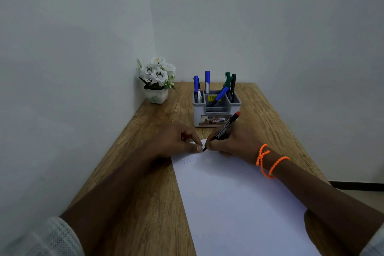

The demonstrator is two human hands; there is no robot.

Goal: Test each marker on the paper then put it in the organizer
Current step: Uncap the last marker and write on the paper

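The right hand (pixel 230 141) pinches a red-ended marker (pixel 225 129), tip down on the paper's (pixel 239 203) far corner for testing, while the left hand (pixel 176 141), fingers curled round something red, steadies that corner before the organizer (pixel 216 108) at the desk's (pixel 149 183) far edge.

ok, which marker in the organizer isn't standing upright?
The blue-capped marker in the middle compartment of the grey organizer: it leans diagonally across the compartment, cap up to the right. The other blue, green and black ones stand roughly upright.
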